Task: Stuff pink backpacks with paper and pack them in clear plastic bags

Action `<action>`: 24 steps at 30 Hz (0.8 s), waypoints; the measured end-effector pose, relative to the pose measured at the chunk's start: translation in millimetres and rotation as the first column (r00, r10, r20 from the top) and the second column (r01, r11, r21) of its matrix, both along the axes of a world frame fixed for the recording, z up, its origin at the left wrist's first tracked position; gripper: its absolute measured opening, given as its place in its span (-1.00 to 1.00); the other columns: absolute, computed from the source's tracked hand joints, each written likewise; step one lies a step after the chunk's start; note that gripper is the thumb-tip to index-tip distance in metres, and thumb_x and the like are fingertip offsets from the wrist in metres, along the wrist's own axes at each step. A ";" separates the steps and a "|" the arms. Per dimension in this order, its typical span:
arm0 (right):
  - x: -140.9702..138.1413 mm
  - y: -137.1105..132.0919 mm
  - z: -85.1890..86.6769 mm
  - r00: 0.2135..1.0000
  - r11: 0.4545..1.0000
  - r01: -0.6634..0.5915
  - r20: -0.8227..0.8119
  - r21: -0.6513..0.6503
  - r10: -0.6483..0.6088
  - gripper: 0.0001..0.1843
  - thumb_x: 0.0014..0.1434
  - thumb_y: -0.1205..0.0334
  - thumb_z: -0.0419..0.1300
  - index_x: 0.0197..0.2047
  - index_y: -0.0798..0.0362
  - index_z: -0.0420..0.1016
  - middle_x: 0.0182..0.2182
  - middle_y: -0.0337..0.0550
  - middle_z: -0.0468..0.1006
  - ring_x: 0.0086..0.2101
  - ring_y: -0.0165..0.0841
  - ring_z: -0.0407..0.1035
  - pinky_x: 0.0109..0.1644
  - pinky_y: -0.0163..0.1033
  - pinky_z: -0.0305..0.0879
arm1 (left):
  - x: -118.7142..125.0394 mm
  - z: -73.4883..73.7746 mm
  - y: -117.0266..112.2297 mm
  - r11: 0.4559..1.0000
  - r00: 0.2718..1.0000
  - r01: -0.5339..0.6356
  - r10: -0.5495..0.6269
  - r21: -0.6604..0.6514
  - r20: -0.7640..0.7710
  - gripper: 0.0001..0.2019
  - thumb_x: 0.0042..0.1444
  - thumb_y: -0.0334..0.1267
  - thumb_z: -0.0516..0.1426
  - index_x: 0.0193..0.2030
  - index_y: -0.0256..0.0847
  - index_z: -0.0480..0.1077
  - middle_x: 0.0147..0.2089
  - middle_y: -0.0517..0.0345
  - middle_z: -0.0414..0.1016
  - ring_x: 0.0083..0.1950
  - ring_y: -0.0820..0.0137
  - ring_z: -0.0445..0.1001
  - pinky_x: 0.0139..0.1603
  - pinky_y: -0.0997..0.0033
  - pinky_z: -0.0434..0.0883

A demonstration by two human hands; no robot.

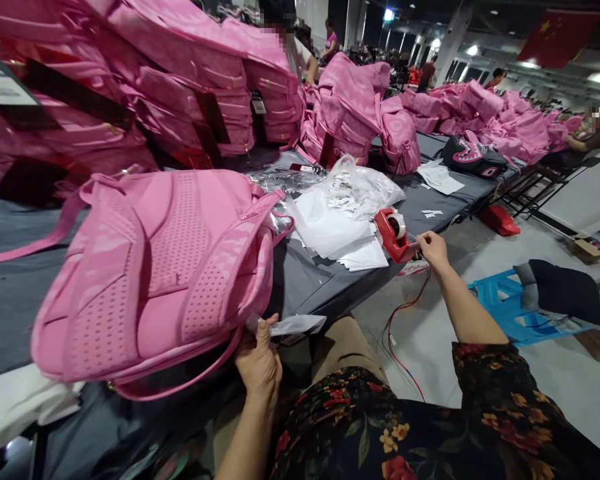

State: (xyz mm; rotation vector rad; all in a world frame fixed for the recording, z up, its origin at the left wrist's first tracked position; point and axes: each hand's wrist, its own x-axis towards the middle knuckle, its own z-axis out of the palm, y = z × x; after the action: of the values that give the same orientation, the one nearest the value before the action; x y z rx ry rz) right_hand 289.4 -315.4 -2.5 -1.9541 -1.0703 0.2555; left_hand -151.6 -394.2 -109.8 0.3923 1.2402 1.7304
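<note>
A pink backpack [167, 267] lies on the grey-covered table with its padded back and shoulder straps facing up. By its lower right corner, my left hand [260, 360] is closed, thumb on top, on a thin white translucent sheet [300, 325]. Further right, at the table's edge, stands a red tape dispenser [391, 239] with a roll of clear tape [399, 227] in it. My right hand [433, 249] pinches the end of the tape at the dispenser's front, fingertips pressed together.
Pink backpacks with dark tags [215, 87] are piled along the table's back. White papers [363, 253] and a clear plastic bag [363, 187] lie mid-table. A blue stool [505, 300] with a dark cushion stands right, near a cable [393, 327] on the floor. People work further off.
</note>
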 end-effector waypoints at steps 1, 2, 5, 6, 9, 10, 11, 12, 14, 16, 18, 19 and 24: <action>-1.5 -8.8 -2.0 0.996 0.999 0.025 -0.083 0.048 -0.021 -0.71 0.03 0.01 0.32 -0.46 0.04 0.42 -0.49 -0.14 0.55 -0.40 -0.34 0.34 -0.25 -0.25 0.24 | 0.0 0.0 0.1 1.000 1.000 0.005 -0.005 0.003 0.004 -0.48 -0.26 0.14 0.48 -0.34 -0.28 0.56 -0.32 0.07 0.65 -0.29 0.35 0.56 -0.13 0.26 0.53; -4.7 -16.7 -5.1 0.981 0.994 0.059 -0.190 0.093 -0.040 -0.69 0.03 0.00 0.34 -0.46 0.03 0.38 -0.53 -0.18 0.51 -0.44 -0.36 0.31 -0.30 -0.27 0.23 | -0.1 -0.2 0.6 1.000 1.000 0.010 -0.010 0.007 0.005 -0.49 -0.26 0.13 0.47 -0.34 -0.27 0.56 -0.33 0.07 0.64 -0.28 0.35 0.56 -0.13 0.26 0.52; -27.6 -27.5 -19.1 0.880 0.982 0.115 -0.473 0.147 -0.032 -0.52 0.10 -0.12 0.34 -0.49 -0.05 0.16 -0.67 -0.40 0.22 -0.60 -0.46 0.08 -0.52 -0.35 0.07 | 0.6 -0.5 3.5 1.000 1.000 0.012 -0.012 0.024 -0.018 -0.52 -0.22 0.10 0.46 -0.36 -0.27 0.55 -0.32 0.09 0.63 -0.25 0.36 0.55 -0.09 0.28 0.50; -41.2 -26.3 -24.1 0.858 0.986 0.086 -0.513 0.145 0.000 -0.47 0.14 -0.16 0.30 -0.50 -0.06 0.08 -0.69 -0.45 0.11 -0.63 -0.48 0.00 -0.57 -0.37 0.01 | 1.5 0.4 4.2 1.000 1.000 0.007 -0.006 0.025 -0.022 -0.54 -0.22 0.09 0.46 -0.36 -0.27 0.55 -0.32 0.09 0.63 -0.25 0.36 0.55 -0.08 0.29 0.49; -104.3 -17.4 -35.4 0.781 0.985 -0.106 -0.601 0.137 0.168 -0.43 0.21 -0.18 0.25 -0.50 -0.06 0.01 -0.68 -0.50 -0.05 -0.66 -0.50 -0.13 -0.64 -0.41 -0.09 | 6.5 7.5 3.3 0.999 1.000 -0.019 0.019 0.027 0.002 -0.55 -0.26 0.03 0.47 -0.36 -0.27 0.53 -0.33 0.14 0.60 -0.28 0.40 0.53 -0.06 0.33 0.46; -131.9 -16.0 -36.8 0.727 0.965 -0.213 -0.636 0.152 0.260 -0.45 0.21 -0.19 0.26 -0.49 -0.06 0.04 -0.67 -0.49 -0.05 -0.66 -0.50 -0.13 -0.65 -0.41 -0.11 | 8.6 10.9 2.6 0.999 1.000 -0.027 0.026 0.033 0.012 -0.55 -0.27 0.01 0.47 -0.35 -0.26 0.52 -0.34 0.16 0.58 -0.28 0.42 0.52 -0.06 0.34 0.45; -161.1 -16.3 -36.5 0.653 0.924 -0.339 -0.662 0.179 0.368 -0.47 0.20 -0.21 0.26 -0.47 -0.06 0.09 -0.65 -0.49 -0.03 -0.65 -0.50 -0.13 -0.65 -0.40 -0.11 | 10.5 14.1 2.3 0.999 0.999 -0.031 0.030 0.042 0.017 -0.55 -0.28 0.00 0.48 -0.35 -0.26 0.50 -0.34 0.18 0.57 -0.28 0.42 0.52 -0.05 0.35 0.44; -190.2 -18.3 -34.4 0.568 0.853 -0.479 -0.667 0.208 0.482 -0.49 0.19 -0.23 0.27 -0.44 -0.07 0.14 -0.64 -0.48 -0.01 -0.65 -0.49 -0.12 -0.64 -0.39 -0.11 | 12.0 16.9 2.8 0.998 0.999 -0.031 0.030 0.051 0.020 -0.55 -0.29 -0.01 0.48 -0.34 -0.25 0.49 -0.35 0.19 0.56 -0.28 0.42 0.51 -0.06 0.36 0.43; -242.9 -24.2 -25.9 0.409 0.620 -0.748 -0.570 0.238 0.712 -0.51 0.17 -0.26 0.28 -0.39 -0.05 0.24 -0.62 -0.44 0.08 -0.62 -0.48 -0.05 -0.58 -0.37 -0.02 | 13.0 20.2 5.9 0.998 0.999 -0.026 0.024 0.063 0.033 -0.54 -0.29 -0.02 0.48 -0.32 -0.23 0.49 -0.32 0.19 0.56 -0.27 0.41 0.52 -0.07 0.36 0.43; -283.4 -26.9 -15.9 0.284 0.352 -0.921 -0.331 0.165 0.900 -0.55 0.21 -0.22 0.26 -0.38 -0.02 0.32 -0.57 -0.36 0.24 -0.56 -0.47 0.09 -0.46 -0.34 0.11 | 11.9 20.8 9.2 0.996 0.998 -0.026 0.021 0.083 0.054 -0.53 -0.28 -0.02 0.47 -0.27 -0.22 0.51 -0.25 0.15 0.60 -0.22 0.39 0.53 -0.04 0.36 0.43; -310.4 -22.9 -9.9 0.163 0.166 -0.986 -0.060 0.034 0.985 -0.61 0.29 -0.13 0.20 -0.37 0.01 0.38 -0.48 -0.27 0.39 -0.48 -0.44 0.21 -0.35 -0.32 0.15 | 10.3 20.3 10.6 0.993 0.997 -0.033 0.025 0.110 0.069 -0.52 -0.28 -0.03 0.47 -0.22 -0.20 0.52 -0.16 0.11 0.63 -0.14 0.35 0.55 0.02 0.35 0.43; -319.4 -18.8 -9.3 0.121 0.123 -0.992 0.050 -0.036 0.991 -0.65 0.33 -0.06 0.16 -0.36 0.01 0.40 -0.45 -0.25 0.43 -0.45 -0.43 0.24 -0.32 -0.31 0.14 | 9.7 20.0 10.7 0.992 0.997 -0.034 0.025 0.122 0.072 -0.51 -0.27 -0.04 0.47 -0.20 -0.19 0.53 -0.13 0.09 0.64 -0.09 0.33 0.55 0.06 0.34 0.42; -334.8 -1.1 -19.7 0.140 0.255 -0.918 0.355 -0.303 0.924 -0.85 0.32 0.19 0.20 -0.31 0.00 0.41 -0.42 -0.23 0.52 -0.40 -0.39 0.34 -0.34 -0.31 0.01 | 7.6 18.7 8.7 0.988 0.997 -0.017 0.004 0.154 0.083 -0.55 -0.24 -0.11 0.45 -0.17 -0.19 0.57 -0.08 0.06 0.65 -0.02 0.30 0.56 0.15 0.30 0.41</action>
State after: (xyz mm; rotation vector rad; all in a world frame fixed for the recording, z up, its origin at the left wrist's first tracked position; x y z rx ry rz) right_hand -45.5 -316.6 -22.2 -1.0232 -2.5957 0.4490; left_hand -143.9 -385.5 -91.1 0.4019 1.0548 1.8401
